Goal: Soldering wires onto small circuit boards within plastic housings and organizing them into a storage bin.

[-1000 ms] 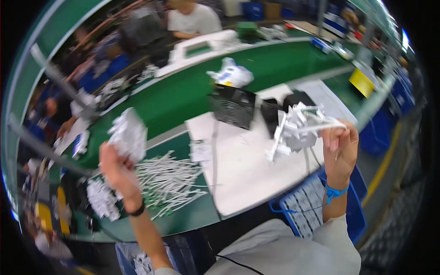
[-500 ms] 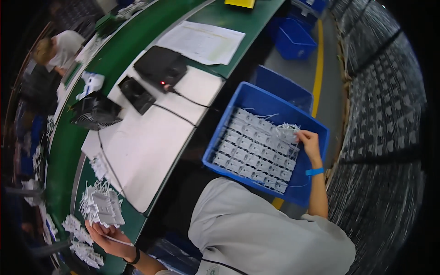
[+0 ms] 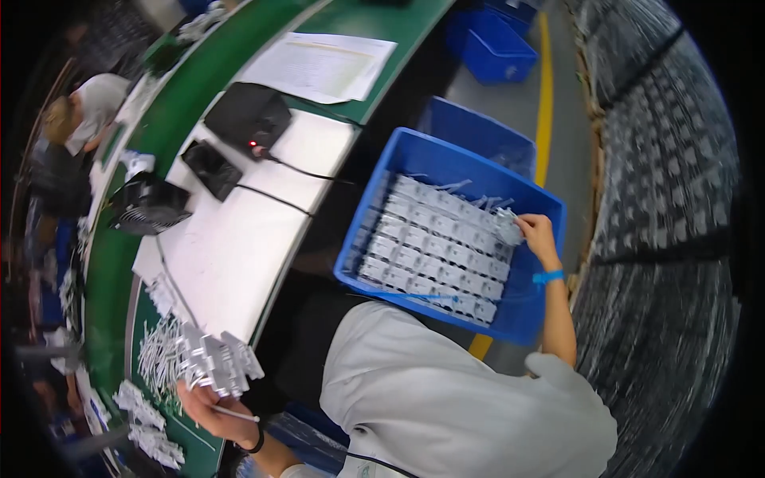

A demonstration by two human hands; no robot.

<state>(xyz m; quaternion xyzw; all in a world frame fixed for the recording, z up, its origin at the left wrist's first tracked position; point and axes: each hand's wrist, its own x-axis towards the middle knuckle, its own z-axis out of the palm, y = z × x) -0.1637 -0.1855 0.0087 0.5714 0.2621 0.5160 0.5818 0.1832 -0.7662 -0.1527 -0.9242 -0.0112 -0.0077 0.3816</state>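
Note:
My left hand (image 3: 217, 416) is closed round a fanned stack of white plastic housings (image 3: 219, 365) with white wires trailing off it, over the green workbench's near end. A loose white lead hangs across the fingers. At the right side of the blue bin (image 3: 368, 215), my right hand (image 3: 542, 239) pinches a small white wired housing (image 3: 507, 227). That piece is just above or touching the top layer; I cannot tell which. Rows of similar white housings (image 3: 434, 239) fill the bin, with thin wires sticking out at the far side.
On the bench lie a white board (image 3: 231, 239), a black box (image 3: 249, 119) with a red light, a small black device (image 3: 210, 170), a black fan (image 3: 148, 205) and papers (image 3: 323, 68). More white parts (image 3: 150, 426) lie at left. Wrapped stacks (image 3: 653, 167) stand at right; a co-worker (image 3: 84, 119) sits far left.
My left hand has moved right with its stack, which is now turned to show several edges fanned out. My right hand stays at the bin's right side, its piece slightly turned. The view has shifted.

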